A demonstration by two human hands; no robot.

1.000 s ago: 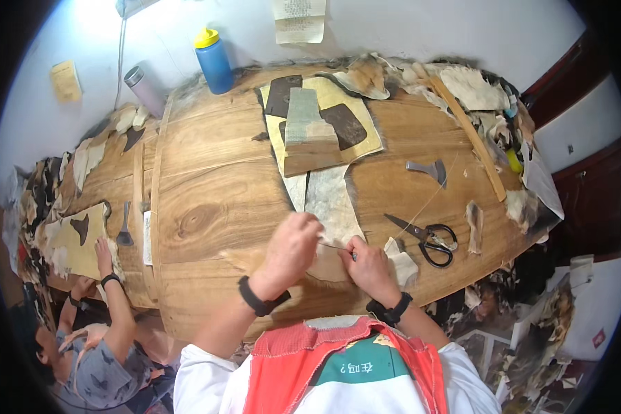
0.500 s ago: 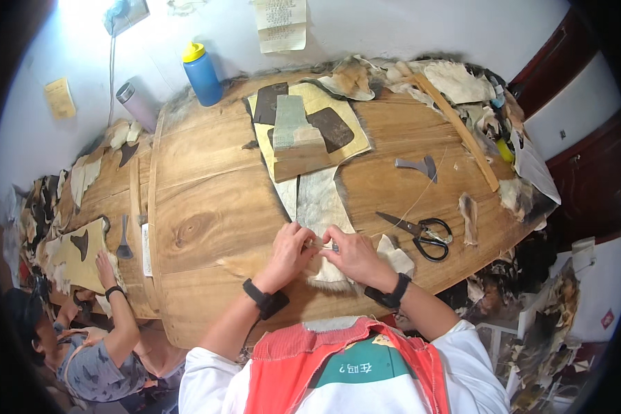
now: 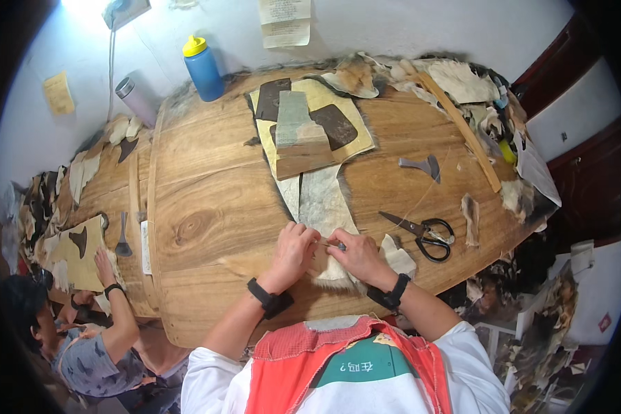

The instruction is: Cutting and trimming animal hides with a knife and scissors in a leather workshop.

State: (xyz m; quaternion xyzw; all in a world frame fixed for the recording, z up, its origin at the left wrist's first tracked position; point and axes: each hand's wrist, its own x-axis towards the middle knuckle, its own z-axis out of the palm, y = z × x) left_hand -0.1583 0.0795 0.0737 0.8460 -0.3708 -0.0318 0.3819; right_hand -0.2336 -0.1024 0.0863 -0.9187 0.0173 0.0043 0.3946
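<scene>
My left hand (image 3: 298, 252) and my right hand (image 3: 357, 256) meet at the near end of a pale fur pelt (image 3: 324, 200), hair fringing its edges. Both are closed, thumbs and fingertips pinched together a short way apart. A thin light line shows between the fingertips, too small to name. Something small and bluish sits at my right fingertips. What either hand pinches is hidden. A fine thread (image 3: 421, 199) runs across the table on the right. Black-handled scissors (image 3: 426, 233) lie beside my right hand, with a pale hide scrap (image 3: 397, 257) between.
Dark templates (image 3: 333, 127) and a block (image 3: 301, 156) rest on a yellow sheet (image 3: 352, 145). Rightward lie a blade tool (image 3: 424, 165) and wooden strip (image 3: 462, 134). Bottles (image 3: 204, 74) stand behind. At left, a co-worker's hand (image 3: 105, 268) presses a yellow piece (image 3: 83, 252).
My fingertips have shifted slightly, and the pale bit between them shows less. My right hand has turned a little. The whole view has moved slightly; the scissors and pelt lie as before.
</scene>
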